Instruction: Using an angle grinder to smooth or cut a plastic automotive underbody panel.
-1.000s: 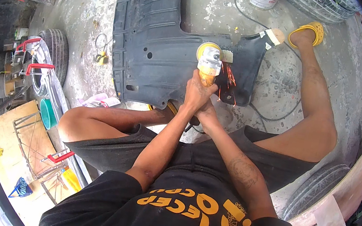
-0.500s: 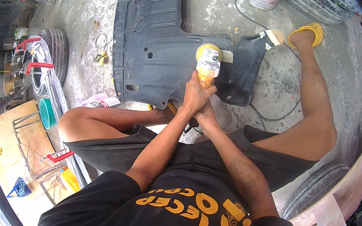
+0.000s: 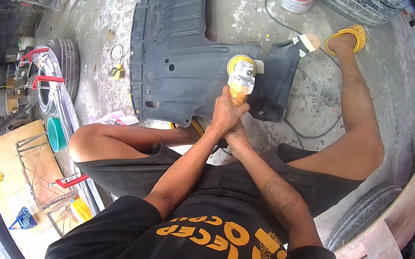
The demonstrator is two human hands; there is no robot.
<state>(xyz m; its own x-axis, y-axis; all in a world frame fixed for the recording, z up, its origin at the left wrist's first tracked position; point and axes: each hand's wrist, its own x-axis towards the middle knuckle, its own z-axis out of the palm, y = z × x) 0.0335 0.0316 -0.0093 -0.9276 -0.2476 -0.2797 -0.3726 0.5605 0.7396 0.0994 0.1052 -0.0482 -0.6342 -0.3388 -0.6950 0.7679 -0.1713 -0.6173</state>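
I sit with a yellow and silver angle grinder (image 3: 241, 82) in both hands over a large black plastic panel (image 3: 170, 35) lying on the floor. My left hand (image 3: 227, 110) is wrapped round the grinder's yellow body. My right hand (image 3: 236, 136) grips its rear end, lower and partly behind my left wrist. The grinder's yellow-rimmed head rests on or just above the panel, beside a small pale rectangular piece (image 3: 260, 66). Pale patches (image 3: 302, 52) mark the panel's narrow upper right arm. A dark cord (image 3: 319, 136) runs on the floor to the right.
My bare legs (image 3: 360, 147) are spread either side. A bucket (image 3: 291, 2) and wrapped tires (image 3: 360, 5) stand at the top. At left are tires (image 3: 68, 55), red-handled frames (image 3: 49, 82), a teal basin (image 3: 56, 134) and plywood (image 3: 19, 133). A curved pale panel (image 3: 390, 232) is at right.
Orange sparks sprayed right of the grinder a second ago; none show now. The grinder and hands sit slightly lower and further right in view. The whole view has shifted slightly.
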